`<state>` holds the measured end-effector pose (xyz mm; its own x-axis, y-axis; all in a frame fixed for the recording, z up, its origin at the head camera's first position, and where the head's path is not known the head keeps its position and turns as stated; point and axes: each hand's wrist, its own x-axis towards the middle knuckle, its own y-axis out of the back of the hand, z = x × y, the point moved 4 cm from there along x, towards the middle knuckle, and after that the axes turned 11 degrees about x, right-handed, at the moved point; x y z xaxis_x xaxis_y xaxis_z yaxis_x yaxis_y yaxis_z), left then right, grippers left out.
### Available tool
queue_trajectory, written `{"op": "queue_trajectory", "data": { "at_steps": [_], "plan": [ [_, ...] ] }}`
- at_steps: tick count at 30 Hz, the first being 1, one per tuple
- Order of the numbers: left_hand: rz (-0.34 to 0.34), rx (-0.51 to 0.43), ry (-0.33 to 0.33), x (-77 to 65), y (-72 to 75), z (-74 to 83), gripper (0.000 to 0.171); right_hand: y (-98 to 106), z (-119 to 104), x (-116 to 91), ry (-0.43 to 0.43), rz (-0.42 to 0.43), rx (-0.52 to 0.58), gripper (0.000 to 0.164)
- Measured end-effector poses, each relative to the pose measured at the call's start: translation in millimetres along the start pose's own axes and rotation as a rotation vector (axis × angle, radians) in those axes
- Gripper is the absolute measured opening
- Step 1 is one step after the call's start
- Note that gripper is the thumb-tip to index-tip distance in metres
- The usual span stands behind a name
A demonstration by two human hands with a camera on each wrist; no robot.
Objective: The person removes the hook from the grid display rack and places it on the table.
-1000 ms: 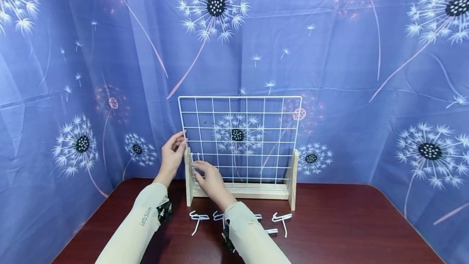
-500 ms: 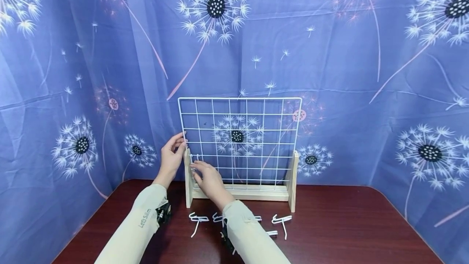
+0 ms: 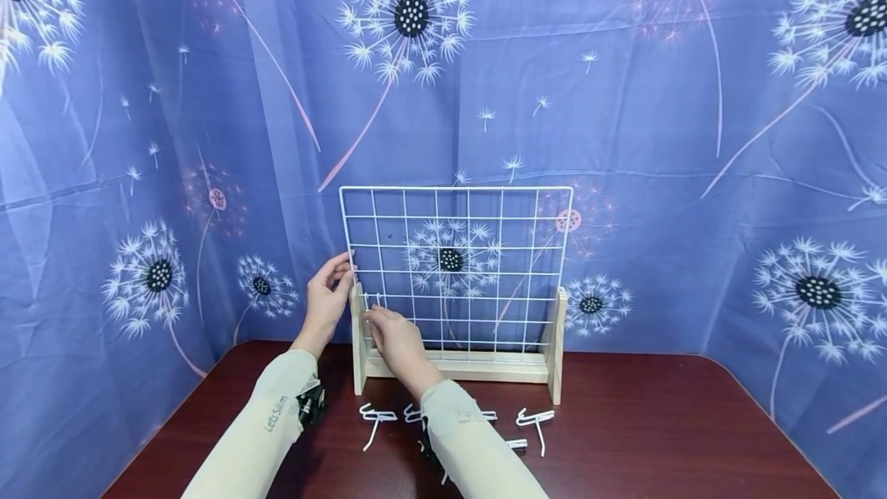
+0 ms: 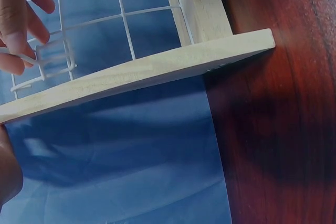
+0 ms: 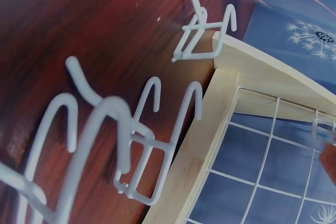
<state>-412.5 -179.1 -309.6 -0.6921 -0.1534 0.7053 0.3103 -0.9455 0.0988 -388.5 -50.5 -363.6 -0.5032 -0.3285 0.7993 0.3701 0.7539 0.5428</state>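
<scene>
A white wire grid panel (image 3: 467,273) stands upright in a wooden stand (image 3: 453,366). My left hand (image 3: 328,300) holds the panel's left edge, just above the stand's left post. Low on the same side, my right hand (image 3: 398,341) pinches a white wire hook (image 4: 55,64) by its prong. The hook's frame lies against the grid beside the left post. In the left wrist view, the right hand's fingers (image 4: 16,30) show around that prong, while only a piece of the left hand (image 4: 8,174) appears at the edge. Whether the hook is fully seated I cannot tell.
Several more white wire hooks lie on the dark red table (image 3: 658,422) in front of the stand, including a left one (image 3: 377,416) and a right one (image 3: 535,418). My right forearm hides some of them. A blue dandelion-print curtain (image 3: 624,98) hangs behind and at both sides.
My right hand's fingers have drawn closer together on the hook at the grid. The left hand keeps its place on the panel's edge. The head view has shifted slightly.
</scene>
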Motion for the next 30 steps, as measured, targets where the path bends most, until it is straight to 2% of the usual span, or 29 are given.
{"op": "queue_trajectory", "data": {
  "at_steps": [6, 10, 14, 22, 30],
  "plan": [
    [0.007, -0.02, 0.005, 1.0, -1.6, -2.2, 0.032, 3, 1, 0, 0.054, 0.067, -0.021, 0.016],
    [0.011, -0.027, 0.009, 0.9, -1.7, -1.4, 0.032, 8, -1, 2, 0.081, 0.096, 0.013, 0.017],
    [0.013, -0.01, -0.004, 1.2, -0.2, -0.7, 0.032, 11, -3, 4, 0.1, 0.094, 0.047, 0.017],
    [0.026, -0.009, -0.028, 2.6, 3.0, 2.5, 0.031, 22, -6, 6, 0.158, 0.081, 0.026, 0.021],
    [0.034, -0.008, -0.01, 0.2, -0.8, 2.5, 0.031, 37, -5, -4, 0.198, 0.081, 0.019, 0.021]
  ]
}}
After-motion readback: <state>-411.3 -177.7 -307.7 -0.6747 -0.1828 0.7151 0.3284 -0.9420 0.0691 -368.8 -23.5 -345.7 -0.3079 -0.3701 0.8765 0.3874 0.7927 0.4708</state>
